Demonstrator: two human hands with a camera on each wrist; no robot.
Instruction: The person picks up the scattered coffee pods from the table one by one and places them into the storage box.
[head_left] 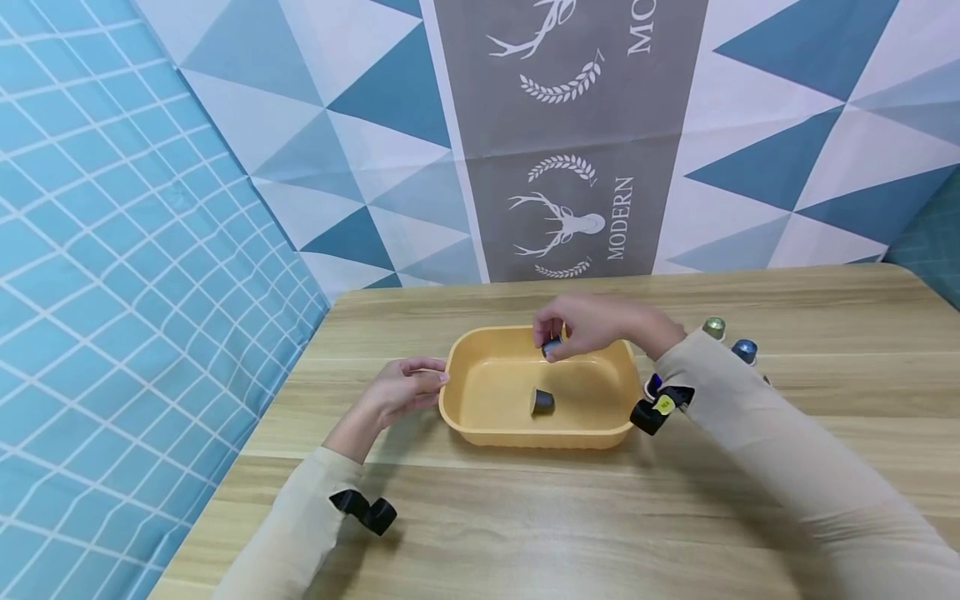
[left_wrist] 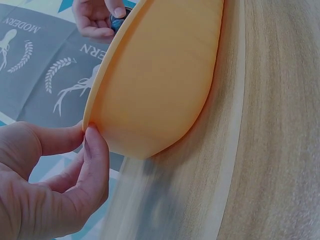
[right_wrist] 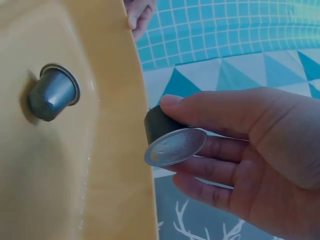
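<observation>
My left hand (head_left: pixel 401 389) pinches the left rim of a yellow-orange plastic basin (head_left: pixel 517 439) between thumb and finger. Over the basin's back right part, my right hand (head_left: pixel 592 323) holds a dark coffee capsule (right_wrist: pixel 161 125) by its sides. Its silvery foil lid faces the camera in the right wrist view. Inside the basin, a second dark capsule (head_left: pixel 543 402) lies on its side, apart from the hand. In the left wrist view the basin's outer wall (left_wrist: pixel 155 75) fills the middle, and the right hand shows past its rim.
Right of the basin, a green capsule (head_left: pixel 714 327) and a blue capsule (head_left: pixel 745 350) stand on the wooden table (head_left: pixel 480 517), partly behind the right sleeve. A purple-blue capsule (head_left: pixel 653 385) shows beside the right wrist camera. Patterned cloth (head_left: pixel 570 125) hangs behind the table.
</observation>
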